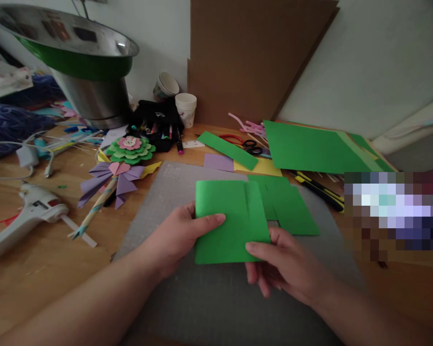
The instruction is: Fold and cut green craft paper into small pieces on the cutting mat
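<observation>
A folded green paper is held up over the grey cutting mat. My left hand pinches its left side, thumb on the front face and the other fingers hidden behind. At the lower right corner my right hand grips the paper between the thumb and the fingers beneath. Behind the held paper, another green paper piece with short cuts lies on the mat. A green strip, a purple paper and a yellow paper lie at the mat's back edge.
A glue gun and a paper flower are at the left. Scissors, a black-and-yellow cutter and large green sheets lie behind and right. A metal basin, paper cups and a pen case stand behind.
</observation>
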The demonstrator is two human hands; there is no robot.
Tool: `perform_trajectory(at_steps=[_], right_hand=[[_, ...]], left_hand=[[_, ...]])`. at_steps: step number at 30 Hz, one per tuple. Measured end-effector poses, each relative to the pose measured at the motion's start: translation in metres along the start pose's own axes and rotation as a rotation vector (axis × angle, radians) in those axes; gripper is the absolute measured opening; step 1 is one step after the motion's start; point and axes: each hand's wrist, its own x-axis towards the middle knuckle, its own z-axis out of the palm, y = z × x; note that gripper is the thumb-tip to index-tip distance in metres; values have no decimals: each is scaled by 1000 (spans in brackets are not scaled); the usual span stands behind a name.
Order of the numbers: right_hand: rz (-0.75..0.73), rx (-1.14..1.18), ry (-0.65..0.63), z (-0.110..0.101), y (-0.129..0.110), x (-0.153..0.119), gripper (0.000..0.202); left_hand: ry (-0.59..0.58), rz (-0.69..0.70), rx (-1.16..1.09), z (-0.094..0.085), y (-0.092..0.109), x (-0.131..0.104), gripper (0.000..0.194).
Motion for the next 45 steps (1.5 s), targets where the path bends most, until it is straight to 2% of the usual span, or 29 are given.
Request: perform_trajectory(at_steps=[3,5,8,10,12,13,15,18,20,22,27,34,41,45], right_hand=[[11,206,61,-3,-1,2,33],[0,256,64,-6,-1,3,40],[19,313,20,-11,-2,3,44],[41,398,-42,-14,-2,4,43],[69,493,-144,-18,-2,5,42],[84,535,-203,-20,-1,5,42],[112,594,-318,-23,1,7,42],[147,622,-410,-26,4,8,43],[174,611,-432,-27,5,8,42],[208,595,-447,-28,7,7,42],[284,559,-423,-30,11,5,44],[240,538,-400,-27,7,6,40],[216,469,-270,-21,1,3,35],[187,439,-278,-22,0,4,38]], left_hand=[[-58,31,-8,2,1,0,32],[-59,45,-15,2,1,1,30],[42,105,-5,2,0,2,28],[194,309,130,1,-1,0,25],[289,611,450,1,1,-6,35],[269,747,646,2,3,-11,41],[126,916,980,3,8,-19,47],[-59,1029,1150,5,16,-25,27],[-101,1068,1122,6,18,-24,12],[-128,1080,1071,6,19,-22,8],[-124,1095,1004,7,16,-22,7],[-127,1141,1009,5,12,-24,8],[-127,1145,1024,4,11,-22,19],[-135,1093,1044,3,13,-23,9]])
